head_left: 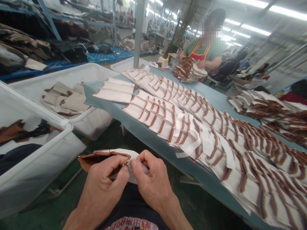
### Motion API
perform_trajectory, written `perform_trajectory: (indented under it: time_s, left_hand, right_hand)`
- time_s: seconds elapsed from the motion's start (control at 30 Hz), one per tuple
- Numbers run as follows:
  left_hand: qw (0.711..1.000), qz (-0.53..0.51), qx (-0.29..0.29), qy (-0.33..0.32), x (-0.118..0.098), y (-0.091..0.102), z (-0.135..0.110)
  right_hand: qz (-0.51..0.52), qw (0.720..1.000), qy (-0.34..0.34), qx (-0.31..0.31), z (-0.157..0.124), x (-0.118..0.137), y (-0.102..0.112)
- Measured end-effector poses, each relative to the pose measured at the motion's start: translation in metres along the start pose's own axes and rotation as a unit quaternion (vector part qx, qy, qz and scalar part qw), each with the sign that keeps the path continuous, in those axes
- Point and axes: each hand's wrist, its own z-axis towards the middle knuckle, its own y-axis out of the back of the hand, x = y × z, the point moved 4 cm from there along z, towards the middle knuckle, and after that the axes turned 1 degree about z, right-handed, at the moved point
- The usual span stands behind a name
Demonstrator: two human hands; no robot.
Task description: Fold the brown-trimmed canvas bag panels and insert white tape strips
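Both hands low over the lap, close to the lens. Left hand (105, 180) curled, thumb and forefinger pinched on the brown-and-white piece (96, 158). Right hand (152, 182) likewise closed, thumb and forefinger pinching the same piece at its white edge, fingertips of the two hands nearly touching. Piece held off the bench, below its near edge, brown flap pointing left.

Bench (148, 138): long blue-grey top running from near right to far left. Rows of cut pieces (206, 127) cover most of it, white with brown trim, overlapped like shingles, reaching right up to the near edge on the right. A small separate group of plain white pieces (115, 90) sits at the near left corner. A loose white strip (189, 147) lies across the rows near the near edge. Second heap (273, 110) along the far right edge.

Left of the bench, two white bins: near bin (35, 179) with dark and brown cloth inside; second bin (93, 123) just beside the bench's left corner, holding pale pieces.

At the far end, a co-worker (206, 52) in green top and red apron, hands on a stack (188, 70) of the same pieces. Blue shelving (103, 57) behind the bins.
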Motion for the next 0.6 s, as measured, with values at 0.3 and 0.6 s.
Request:
perform_trajectory:
  time_s: [0.3,0.6]
  left_hand:
    - [0.948,-0.198,0.155,0.193,0.042,0.007,-0.008]
    - [0.950,-0.196,0.171,0.171,0.032,0.012,-0.006]
  right_hand:
    - [0.004,1.000,0.002,-0.010,-0.007,0.008,-0.008]
    - [0.016,0.999,-0.025,0.019,-0.017,0.008,-0.013]
